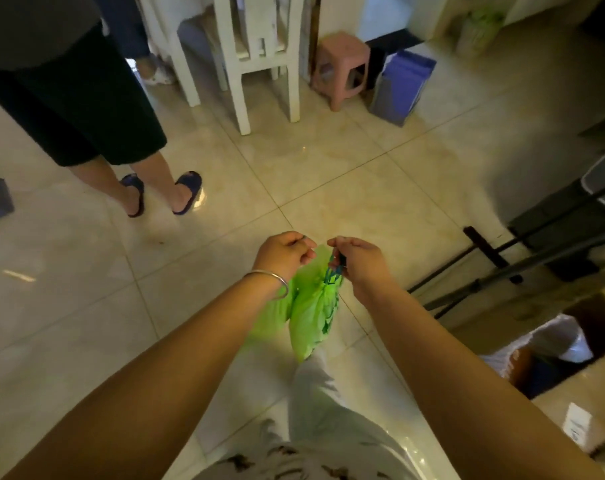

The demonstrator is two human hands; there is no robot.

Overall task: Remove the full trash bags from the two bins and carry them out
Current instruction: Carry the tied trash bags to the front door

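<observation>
Directly below both hands, green trash bag [313, 317], its top pinched by left hand [283, 253] and right hand [358, 260], close together.

Thin crinkled green plastic bag [311, 317], glossy polished floor tiles [329, 174], shiny metal bangle [270, 280]

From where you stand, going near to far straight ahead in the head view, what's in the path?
Green trash bag held up between left hand and right hand → bare floor tiles → white chair, with a pink stool just to its right.
</observation>
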